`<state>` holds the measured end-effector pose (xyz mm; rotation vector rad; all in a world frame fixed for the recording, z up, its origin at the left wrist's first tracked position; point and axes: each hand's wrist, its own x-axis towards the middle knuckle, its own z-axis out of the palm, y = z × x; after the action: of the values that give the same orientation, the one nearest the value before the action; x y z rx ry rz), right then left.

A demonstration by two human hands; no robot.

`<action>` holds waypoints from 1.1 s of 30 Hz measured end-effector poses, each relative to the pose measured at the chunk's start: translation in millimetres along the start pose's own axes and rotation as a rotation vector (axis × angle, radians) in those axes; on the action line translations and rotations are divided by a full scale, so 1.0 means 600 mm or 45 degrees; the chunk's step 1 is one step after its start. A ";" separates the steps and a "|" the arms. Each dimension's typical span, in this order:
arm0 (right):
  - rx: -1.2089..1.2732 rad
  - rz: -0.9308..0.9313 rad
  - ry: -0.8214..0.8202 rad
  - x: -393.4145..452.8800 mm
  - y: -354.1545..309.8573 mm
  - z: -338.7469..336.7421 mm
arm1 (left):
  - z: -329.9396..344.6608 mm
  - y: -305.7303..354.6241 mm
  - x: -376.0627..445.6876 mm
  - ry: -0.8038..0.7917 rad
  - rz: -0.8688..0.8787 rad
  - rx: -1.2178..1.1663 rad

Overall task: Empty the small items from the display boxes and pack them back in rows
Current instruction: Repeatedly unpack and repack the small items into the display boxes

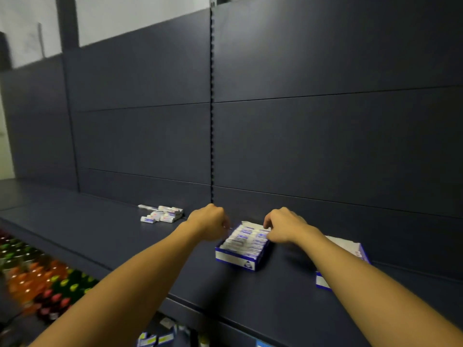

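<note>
- Nearest us, lower shelf at bottom edge: small blue-and-white packs [155,338], blurred, can't read them.
- Bottom left: rows of bottles w/ orange, pink and yellow-green caps [37,279], also blurred.
- Dark shelf [140,249] runs left to right; both our bare forearms reach across it.
- Right side, under our right forearm: second blue-and-white display box [350,249], mostly hidden by the arm; contents can't be made out.
- Centre: open blue-and-white display box [235,257] sits on the shelf, packed w/ small white items w/ blue labels [244,240] lying in two side-by-side rows.
- Right hand [284,225] is over the far right part of that box, fingers curled down onto the items; whether it pinches one or only presses, we can't tell.
- Left hand [209,222] is just left of the box's far corner, fingers curled in; a small thin thing shows at the fingertips, but too blurred to tell if we hold it.
- Further left & back: loose pile of the same small white items [161,214] on the shelf, near the back panel, well apart from the box.
- Behind all: dark back panel [325,146] w/ a slotted upright [212,108].
</note>
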<state>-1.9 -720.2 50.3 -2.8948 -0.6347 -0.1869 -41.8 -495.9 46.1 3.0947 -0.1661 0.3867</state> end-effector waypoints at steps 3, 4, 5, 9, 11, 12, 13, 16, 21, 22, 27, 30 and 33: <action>0.037 -0.045 -0.022 0.020 -0.059 0.011 | -0.007 -0.054 -0.026 -0.009 -0.028 0.019; 0.049 -0.063 -0.029 0.027 -0.081 0.015 | -0.009 -0.075 -0.033 -0.014 -0.034 0.008; 0.064 -0.083 -0.035 0.034 -0.103 0.020 | -0.010 -0.098 -0.041 -0.022 -0.042 -0.006; 0.117 -0.129 -0.027 0.064 -0.194 0.034 | -0.014 -0.192 -0.066 -0.035 -0.078 -0.043; 0.121 -0.137 -0.027 0.078 -0.241 0.042 | -0.016 -0.237 -0.081 -0.030 -0.094 -0.057; 0.120 -0.141 -0.028 0.085 -0.264 0.046 | -0.016 -0.260 -0.088 -0.038 -0.095 -0.051; 0.121 -0.146 -0.028 0.090 -0.286 0.050 | -0.015 -0.283 -0.095 -0.045 -0.091 -0.041; 0.110 -0.148 -0.023 0.110 -0.352 0.066 | -0.015 -0.353 -0.114 -0.062 -0.089 -0.022; 0.105 -0.124 -0.048 0.135 -0.421 0.091 | -0.017 -0.431 -0.133 -0.054 -0.069 -0.009; 0.102 -0.120 -0.054 0.139 -0.432 0.097 | -0.016 -0.446 -0.137 -0.054 -0.075 -0.012; 0.061 -0.098 -0.074 0.168 -0.475 0.116 | -0.007 -0.503 -0.137 -0.046 -0.095 -0.028; 0.042 -0.094 -0.070 0.198 -0.487 0.122 | 0.002 -0.531 -0.119 -0.052 -0.121 -0.030; 0.040 -0.096 -0.069 0.237 -0.495 0.126 | 0.016 -0.556 -0.091 -0.063 -0.125 -0.038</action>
<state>6.6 -382.8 40.4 -2.8565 -0.7495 -0.1076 -56.0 -158.9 21.6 3.0693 -0.0206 0.3022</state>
